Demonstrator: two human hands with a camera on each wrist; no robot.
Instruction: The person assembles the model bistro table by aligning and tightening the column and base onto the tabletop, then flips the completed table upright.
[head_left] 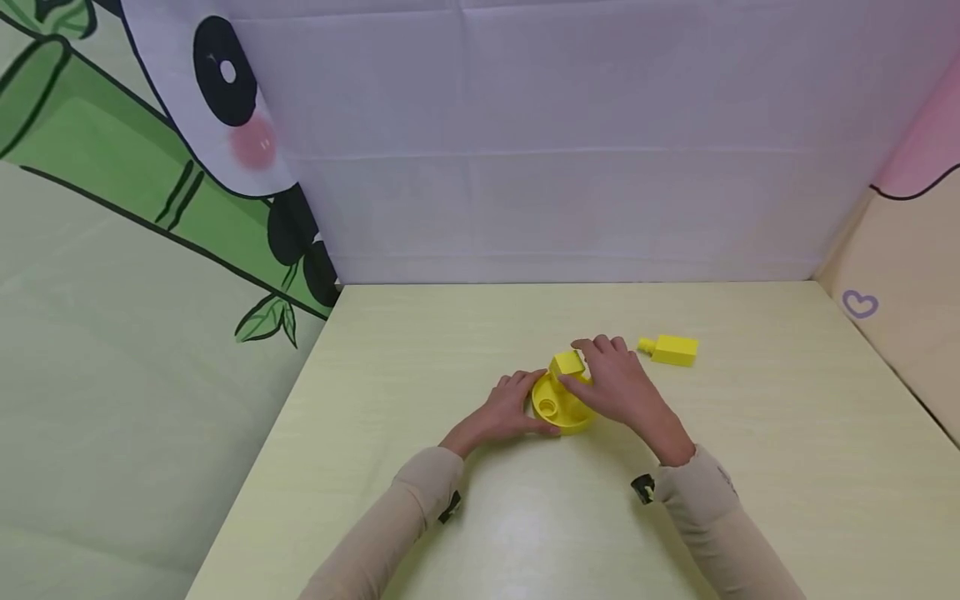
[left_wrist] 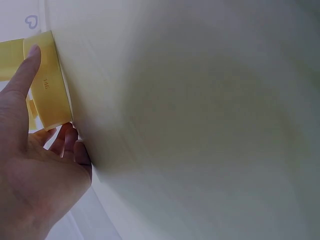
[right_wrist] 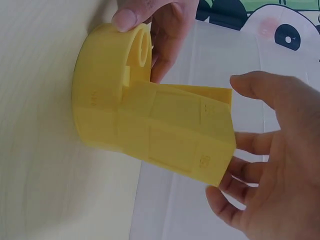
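Fingers of the right hand [head_left: 624, 385] spread loosely around a yellow plastic rectangular block [right_wrist: 180, 131], upright on a round yellow plastic base [right_wrist: 97, 95], which the left hand [head_left: 510, 408] pinches. Seating seems underway; next calls for steady pressure.

Head view: left hand [head_left: 510, 410] and right hand [head_left: 618, 383] hide bits of the round yellow plastic base [head_left: 573, 427] and the right side of the rectangular yellow plastic block [head_left: 567, 364] on it; both beige fabric sleeves [head_left: 720, 517] run off the bottom edge. Left wrist view: block cut off by the left edge at upper left, left hand cropped at lower left, small number on the base too faint to read surely. Right wrist view: left hand cut by the top edge, right hand by the right, some fingertips behind the block, block markings illegible.
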